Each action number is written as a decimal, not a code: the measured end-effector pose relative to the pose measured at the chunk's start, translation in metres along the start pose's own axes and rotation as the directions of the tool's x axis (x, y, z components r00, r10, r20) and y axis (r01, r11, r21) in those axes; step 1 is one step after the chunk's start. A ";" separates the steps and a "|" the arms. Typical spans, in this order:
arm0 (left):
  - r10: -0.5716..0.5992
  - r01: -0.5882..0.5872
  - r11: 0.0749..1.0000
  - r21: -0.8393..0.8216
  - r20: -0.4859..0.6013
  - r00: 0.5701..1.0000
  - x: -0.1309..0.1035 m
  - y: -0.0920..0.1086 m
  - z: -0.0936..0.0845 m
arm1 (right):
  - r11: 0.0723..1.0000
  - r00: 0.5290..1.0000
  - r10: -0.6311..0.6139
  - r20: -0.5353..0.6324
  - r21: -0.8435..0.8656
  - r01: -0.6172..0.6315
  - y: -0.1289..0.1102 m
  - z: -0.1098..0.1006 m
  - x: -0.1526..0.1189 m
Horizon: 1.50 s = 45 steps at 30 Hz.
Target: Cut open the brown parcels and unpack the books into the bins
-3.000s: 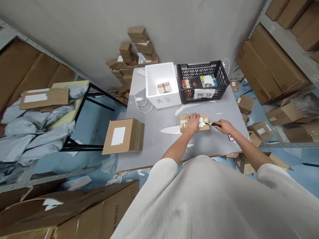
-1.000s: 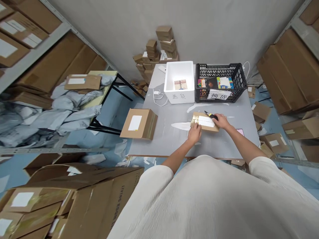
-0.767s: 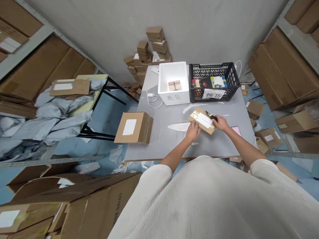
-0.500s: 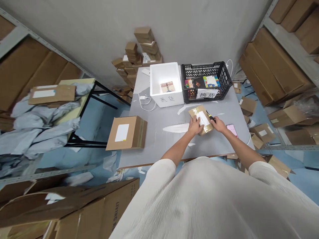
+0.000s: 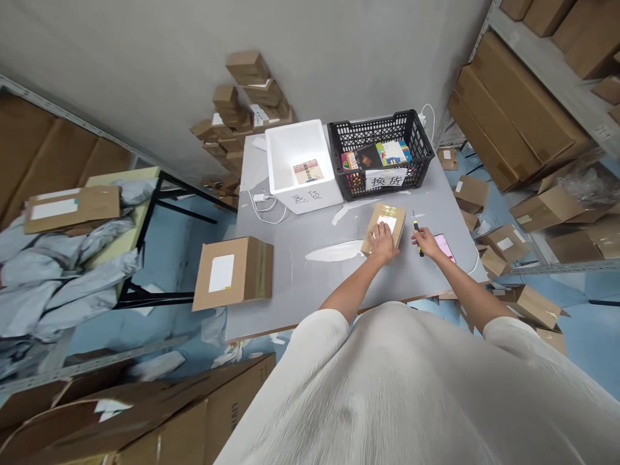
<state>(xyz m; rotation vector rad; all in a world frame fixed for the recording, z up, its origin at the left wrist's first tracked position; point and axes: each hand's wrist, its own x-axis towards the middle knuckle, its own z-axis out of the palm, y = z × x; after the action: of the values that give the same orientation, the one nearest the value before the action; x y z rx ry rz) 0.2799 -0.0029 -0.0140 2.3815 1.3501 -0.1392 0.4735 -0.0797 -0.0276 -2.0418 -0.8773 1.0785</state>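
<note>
Left hand [image 5: 382, 245] lies spread on the small box [image 5: 394, 212], which looks shut. Right hand [image 5: 427, 243] grips the cutter [image 5: 416, 227] near the table [image 5: 300, 290]'s right edge.

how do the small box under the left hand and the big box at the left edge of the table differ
The small box is plainly the smaller and flatter; the big box is bulkier. The small box has the left hand on top, partly covering its label; the big box is untouched, its label uncovered. Both are brown cardboard, with a white label and tape.
</note>
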 end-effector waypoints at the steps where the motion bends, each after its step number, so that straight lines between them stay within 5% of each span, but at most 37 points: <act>1: 0.013 -0.013 1.000 0.012 -0.005 1.000 -0.001 -0.003 -0.001 | 1.000 0.999 -0.013 -0.031 -0.007 0.013 0.002 -0.005 0.005; 7: 0.095 -0.099 0.982 0.162 0.036 0.995 -0.007 -0.034 -0.015 | 0.985 0.988 -0.148 -0.050 0.083 0.152 -0.008 -0.011 0.025; 14: 0.227 -0.245 0.932 0.266 0.096 0.969 -0.041 -0.077 -0.034 | 0.977 0.966 -0.150 0.208 0.179 0.113 -0.022 0.024 0.007; 20: 0.270 -0.273 0.954 0.126 0.045 0.962 -0.063 -0.082 -0.035 | 0.957 0.913 -0.108 0.393 0.291 -0.012 -0.014 0.034 -0.017; 25: 0.251 -0.257 0.962 0.094 0.071 0.965 -0.053 -0.076 -0.036 | 0.975 0.900 -0.085 0.429 0.220 -0.013 -0.015 0.021 -0.020; 31: 0.290 -0.298 0.948 0.108 0.082 0.953 -0.047 -0.073 -0.029 | 0.976 0.919 -0.100 0.381 -0.143 0.166 -0.015 -0.021 -0.015; 34: 0.316 -0.320 0.943 0.089 0.057 0.947 -0.052 -0.075 -0.026 | 0.907 0.889 -0.185 0.419 -0.276 0.319 -0.016 -0.043 -0.010; 38: 0.304 -0.306 0.950 0.052 0.049 0.951 -0.056 -0.078 -0.024 | 0.702 0.828 -0.248 0.503 -0.495 0.512 -0.026 -0.057 0.001; 45: 0.332 -0.333 0.942 0.049 0.017 0.943 -0.056 -0.080 -0.021 | 0.350 0.730 -0.293 0.618 -0.641 0.683 -0.058 -0.035 0.015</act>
<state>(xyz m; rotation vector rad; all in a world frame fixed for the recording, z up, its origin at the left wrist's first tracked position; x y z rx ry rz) 0.1807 -0.0038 -0.0026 2.6082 0.9297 -0.0894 0.4955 -0.0436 0.0278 -1.9313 -2.5101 0.7306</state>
